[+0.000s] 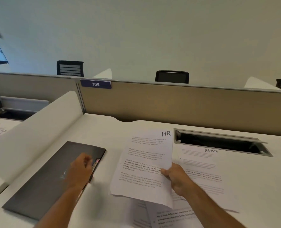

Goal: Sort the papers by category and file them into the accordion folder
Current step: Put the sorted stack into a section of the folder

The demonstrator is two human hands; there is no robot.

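— White desk against a tan cubicle partition, with a blue "305" plate on its top edge. What are the fingers doing?

— Thumb and curled fingers of the right hand pinch the right edge of a white printed sheet marked "HR", lifting it tilted above the desk.

— And the other hand?

— Left hand rests on the dark grey accordion folder, fingers curled at its right edge; it is blurred, so I cannot tell whether they grip the flap.

— Where is the folder?

— Lying flat and closed, left of the sheet. Another white sheet marked "ADMIN" lies right of the hand, beside an open cable tray; more printed papers lie near the front edge.
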